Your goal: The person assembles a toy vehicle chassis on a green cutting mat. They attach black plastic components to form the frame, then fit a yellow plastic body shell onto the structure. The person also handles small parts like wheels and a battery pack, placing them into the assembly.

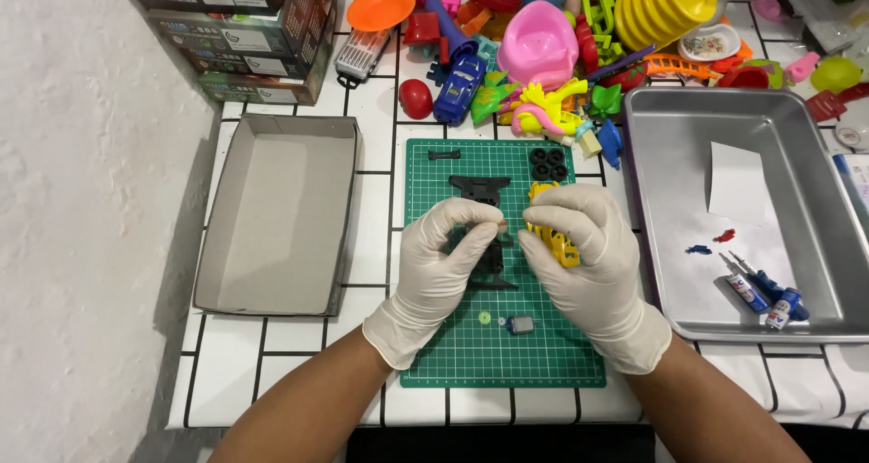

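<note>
Above the green cutting mat (453,354), a yellow toy body (554,238) is gripped in the right hand (584,259); a tiny part is pinched by the left hand (444,255) fingers. Both are best steadied low over the mat.

Yellow part (554,238) half-hidden under right hand (584,255)

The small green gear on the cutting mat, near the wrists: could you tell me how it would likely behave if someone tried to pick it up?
The small green gear looks tiny and flat, so it is probably very light and hard to pinch in gloves. Being round, it might roll if tipped on edge. On the cutting mat it lies near a small motor, so a nudge could push it against that.
</note>
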